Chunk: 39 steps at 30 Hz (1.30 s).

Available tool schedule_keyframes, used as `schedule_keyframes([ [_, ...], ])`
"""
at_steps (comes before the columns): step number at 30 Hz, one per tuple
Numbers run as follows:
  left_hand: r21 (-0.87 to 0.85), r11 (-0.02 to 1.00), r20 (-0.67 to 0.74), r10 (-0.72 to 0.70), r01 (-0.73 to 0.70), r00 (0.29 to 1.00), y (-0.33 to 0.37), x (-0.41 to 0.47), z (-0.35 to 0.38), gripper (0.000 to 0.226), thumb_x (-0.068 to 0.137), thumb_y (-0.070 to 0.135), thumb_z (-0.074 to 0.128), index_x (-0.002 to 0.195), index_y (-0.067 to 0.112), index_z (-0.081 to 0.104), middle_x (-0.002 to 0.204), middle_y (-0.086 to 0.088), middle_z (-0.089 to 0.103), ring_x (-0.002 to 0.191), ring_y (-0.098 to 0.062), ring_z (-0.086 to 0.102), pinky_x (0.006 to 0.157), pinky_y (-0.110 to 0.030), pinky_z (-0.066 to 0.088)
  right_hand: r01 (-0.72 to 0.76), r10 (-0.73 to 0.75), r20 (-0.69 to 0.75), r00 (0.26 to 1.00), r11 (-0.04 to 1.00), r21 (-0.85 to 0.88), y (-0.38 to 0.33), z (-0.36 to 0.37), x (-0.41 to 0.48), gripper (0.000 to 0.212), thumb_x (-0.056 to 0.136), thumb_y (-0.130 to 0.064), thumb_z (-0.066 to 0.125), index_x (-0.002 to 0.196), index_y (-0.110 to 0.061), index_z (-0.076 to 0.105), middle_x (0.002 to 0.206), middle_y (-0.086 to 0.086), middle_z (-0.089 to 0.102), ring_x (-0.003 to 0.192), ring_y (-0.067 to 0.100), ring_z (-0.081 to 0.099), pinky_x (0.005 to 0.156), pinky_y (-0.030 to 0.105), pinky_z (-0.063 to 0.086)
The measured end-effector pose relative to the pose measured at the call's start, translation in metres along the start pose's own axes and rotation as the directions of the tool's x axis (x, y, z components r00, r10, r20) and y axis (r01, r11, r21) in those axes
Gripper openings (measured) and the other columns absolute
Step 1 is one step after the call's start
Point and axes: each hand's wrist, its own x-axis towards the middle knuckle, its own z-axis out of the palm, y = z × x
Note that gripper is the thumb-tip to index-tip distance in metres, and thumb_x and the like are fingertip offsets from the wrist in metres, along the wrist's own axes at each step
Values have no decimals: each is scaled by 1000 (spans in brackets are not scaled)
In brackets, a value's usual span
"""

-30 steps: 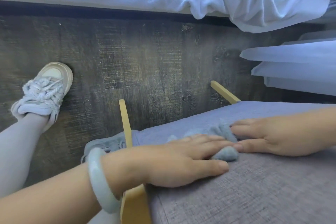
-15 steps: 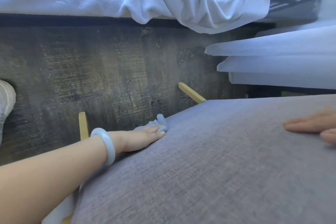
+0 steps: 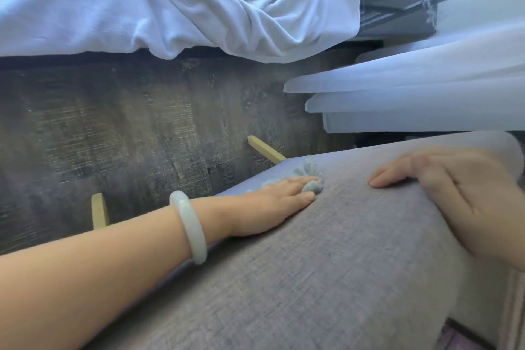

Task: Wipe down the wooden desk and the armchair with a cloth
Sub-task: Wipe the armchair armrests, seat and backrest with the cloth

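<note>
The grey fabric armchair [image 3: 326, 264] fills the lower right of the view, seen from above its back. My left hand [image 3: 267, 202], with a pale bangle on the wrist, lies flat on the fabric near its far edge and presses a crumpled grey-blue cloth [image 3: 309, 176] under the fingers. My right hand [image 3: 454, 190] rests flat on the armchair at the right, fingers together, holding nothing. The wooden desk is not in view.
Two light wooden chair legs [image 3: 267, 149] [image 3: 99, 212] stick out over the dark plank floor [image 3: 127, 128]. A white sheet [image 3: 170, 0] hangs from a bed along the top. Sheer white curtains [image 3: 412, 94] hang at the right, below a metal rail.
My left hand has slid the cloth rightward along the chair's far edge. My right hand has come further into view on the fabric. The view has shifted right.
</note>
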Motion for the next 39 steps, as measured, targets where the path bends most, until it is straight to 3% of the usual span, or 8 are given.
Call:
schedule_keyframes([
  [7,-56,988,-29,142,-143,989,51,-20,8,49,105,36,29,153,29,19,158,19,17,140,11,11,118,-19,6,2,-1,-48,999,1000,19,13,-4,31,52,93,-32,25,84,-24,76,87,-14,73,85,7,66,80,29,46],
  [12,34,918,-11,396,-396,918,64,-71,15,55,94,56,33,146,55,14,152,38,8,143,9,0,116,-40,7,-15,31,-253,967,998,63,16,0,33,43,97,-27,26,109,-22,67,107,-11,67,104,6,56,92,30,39],
  [17,-84,975,72,211,-205,975,81,-28,-1,50,103,33,31,151,35,16,154,32,13,135,22,5,117,-16,4,-36,36,-184,982,999,7,13,-1,37,43,93,-28,28,98,-18,70,97,-9,70,95,18,63,89,45,46],
  [19,-38,969,37,244,-242,969,95,-14,4,49,105,28,29,152,31,16,149,35,15,129,28,6,114,-9,3,-37,34,-193,981,999,-10,13,1,37,44,92,-27,28,99,-17,70,97,-6,70,94,18,62,90,43,44],
  [23,85,952,-32,298,-294,954,109,-29,12,55,102,29,41,153,23,21,157,20,17,140,13,8,118,-22,10,-29,13,-311,950,998,-47,19,1,37,42,93,-24,30,103,-17,70,98,-7,69,97,13,57,94,31,36],
  [28,161,966,21,200,-200,980,102,-84,19,64,94,49,46,139,66,4,145,49,1,137,20,0,114,-30,17,-134,91,-413,906,988,-77,15,2,35,42,92,-25,31,98,-16,72,95,-3,71,96,19,60,107,41,33],
  [33,38,990,41,135,-137,990,119,-51,13,56,96,46,44,137,68,13,141,52,11,133,24,11,116,-28,18,-178,176,-119,977,984,-1,48,-25,14,55,92,-53,28,134,-28,52,131,-10,59,123,-1,38,114,16,7],
  [39,-13,985,141,174,-174,975,140,50,-1,48,95,39,56,130,57,28,145,29,31,129,17,28,110,-15,27,-69,66,-28,997,993,-98,83,-25,22,49,97,-44,25,139,-33,49,139,-17,51,134,1,38,120,40,14],
])
